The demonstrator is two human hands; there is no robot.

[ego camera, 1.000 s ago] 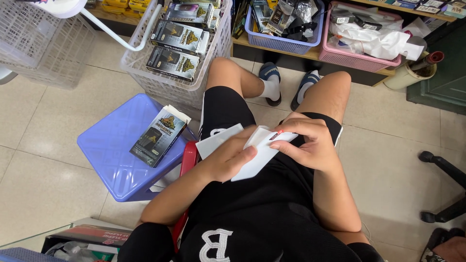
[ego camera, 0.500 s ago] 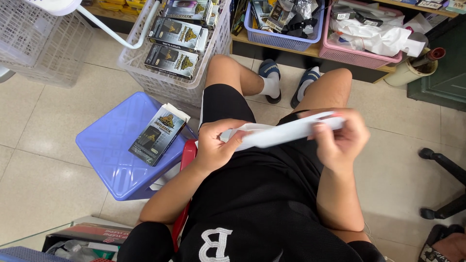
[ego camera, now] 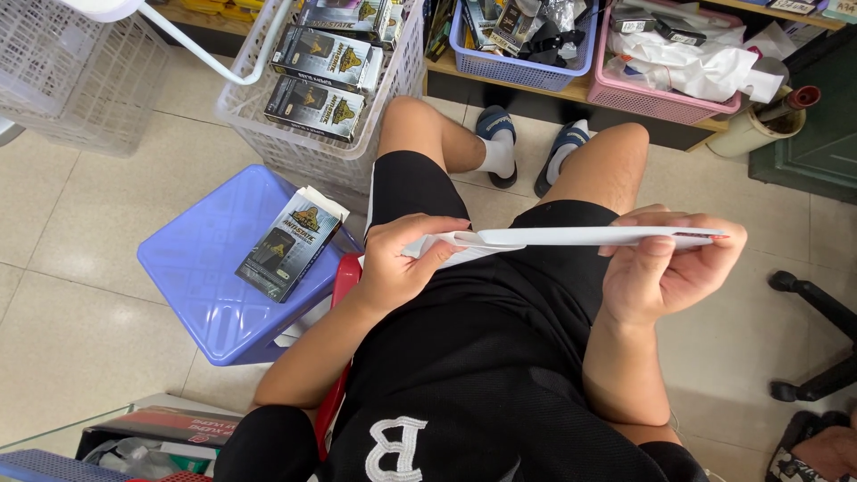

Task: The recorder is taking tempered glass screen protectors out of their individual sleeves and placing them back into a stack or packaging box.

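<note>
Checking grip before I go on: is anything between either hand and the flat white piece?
Nothing visible. The left hand pinches one end of the flat white piece and the right hand grips the other end, fingers directly on it, above the lap.

The person sits with both forearms bent in over the lap. The left hand (ego camera: pixel 399 265) is curled, thumb on top and fingers underneath, pinching shut. The right hand (ego camera: pixel 668 272) is turned palm toward the body, fingers hooked over the top and thumb pressed below. The two hands are well apart, level with each other.
</note>
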